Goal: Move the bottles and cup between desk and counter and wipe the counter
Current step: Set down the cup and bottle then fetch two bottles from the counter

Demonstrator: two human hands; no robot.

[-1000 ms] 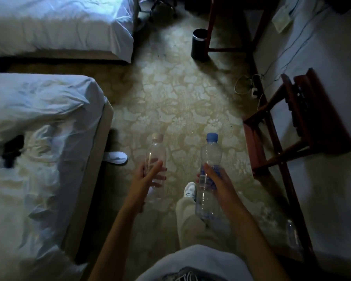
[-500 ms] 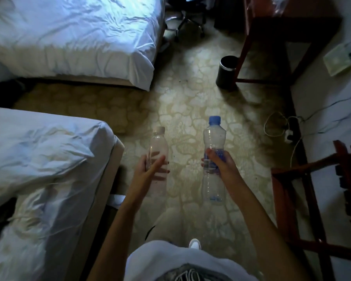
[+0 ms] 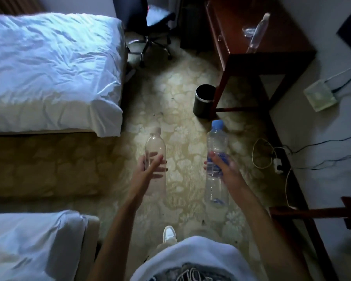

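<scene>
Patterned carpet between two beds, left hand gripping clear bottle, right hand gripping blue-capped bottle, both upright above floor, third bottle on desk far-right, black bin beside desk leg.

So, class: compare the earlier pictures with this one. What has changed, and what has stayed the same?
The person has walked forward: the desk, with its bottle, and the bin have come closer, and the far bed is nearer. Unchanged: the left hand grips the clear bottle and the right hand the blue-capped bottle, both upright.
</scene>
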